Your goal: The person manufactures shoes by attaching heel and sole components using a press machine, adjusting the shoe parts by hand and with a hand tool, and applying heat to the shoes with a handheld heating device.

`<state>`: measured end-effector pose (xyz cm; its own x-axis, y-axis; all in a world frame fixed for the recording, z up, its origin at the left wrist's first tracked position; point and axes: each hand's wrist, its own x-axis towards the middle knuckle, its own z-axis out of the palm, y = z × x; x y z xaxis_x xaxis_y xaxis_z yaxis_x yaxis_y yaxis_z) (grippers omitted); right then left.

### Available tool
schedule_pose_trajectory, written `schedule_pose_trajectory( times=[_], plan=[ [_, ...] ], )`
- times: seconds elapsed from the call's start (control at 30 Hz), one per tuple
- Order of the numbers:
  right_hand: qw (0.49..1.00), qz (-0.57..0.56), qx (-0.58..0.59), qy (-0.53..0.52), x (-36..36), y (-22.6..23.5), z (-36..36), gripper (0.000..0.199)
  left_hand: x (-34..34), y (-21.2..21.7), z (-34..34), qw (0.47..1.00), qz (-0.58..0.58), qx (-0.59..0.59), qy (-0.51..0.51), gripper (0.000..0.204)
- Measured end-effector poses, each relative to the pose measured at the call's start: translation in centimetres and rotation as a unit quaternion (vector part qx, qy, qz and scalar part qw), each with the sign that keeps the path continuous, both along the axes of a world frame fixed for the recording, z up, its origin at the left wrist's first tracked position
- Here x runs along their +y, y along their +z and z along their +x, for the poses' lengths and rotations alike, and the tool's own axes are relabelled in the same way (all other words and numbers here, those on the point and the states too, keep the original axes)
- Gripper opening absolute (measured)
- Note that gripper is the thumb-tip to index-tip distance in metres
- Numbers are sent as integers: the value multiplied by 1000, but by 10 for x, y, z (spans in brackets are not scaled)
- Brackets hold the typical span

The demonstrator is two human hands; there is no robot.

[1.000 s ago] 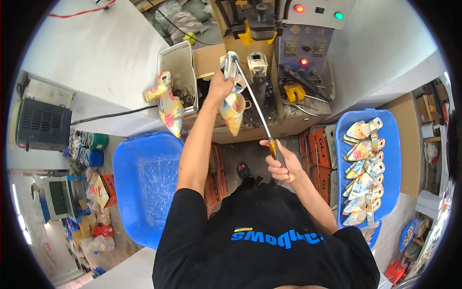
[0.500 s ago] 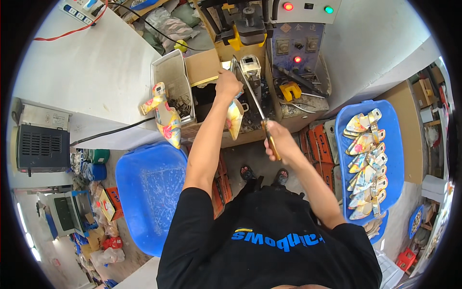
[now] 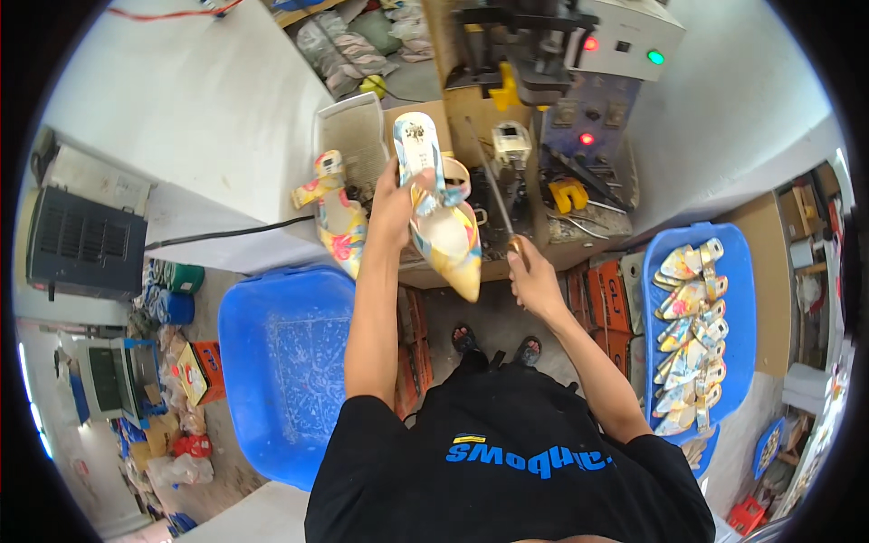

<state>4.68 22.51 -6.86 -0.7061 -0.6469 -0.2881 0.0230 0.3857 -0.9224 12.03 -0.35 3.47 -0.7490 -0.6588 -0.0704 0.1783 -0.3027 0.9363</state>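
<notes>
My left hand (image 3: 391, 210) grips a pointed floral shoe (image 3: 460, 267) around its middle, thumb over the strap. Its pale insole faces up and its yellow toe points toward me. My right hand (image 3: 536, 282) is wrapped round the brownish handle of a long metal-shafted tool (image 3: 494, 188). The shaft slants up and away to the left, just right of the shoe and apart from it; the kind of tip is blurred. A second floral shoe (image 3: 342, 226) lies at the bench edge, left of my left hand.
Beyond my hands stands a press machine (image 3: 534, 68) with lit lamps. A yellow part (image 3: 568, 195) lies at its right. On the right, a blue basin (image 3: 744, 339) holds several floral shoes; another blue basin (image 3: 237, 362) stands left. A white box (image 3: 362, 113) is behind the second shoe.
My left hand has lifted the shoe from the machine area toward me and turned its insole up. The tool in my right hand has drawn away from it. The view has shifted slightly.
</notes>
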Motion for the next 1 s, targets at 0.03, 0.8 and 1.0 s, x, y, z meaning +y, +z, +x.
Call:
schedule_pose_trajectory(
  times=[0.03, 0.8, 1.0],
  plan=[
    [998, -2, 62, 15, -9, -1, 1, 45, 1, 4, 18, 1000, -1, 1, 13, 46],
    [902, -48, 416, 108, -231, 15, 71, 43, 12, 33, 213, 983, 140, 92, 72, 65],
    [892, -153, 418, 79, -195, 27, 47, 37, 22, 35, 198, 981, 149, 105, 64, 63]
  ],
)
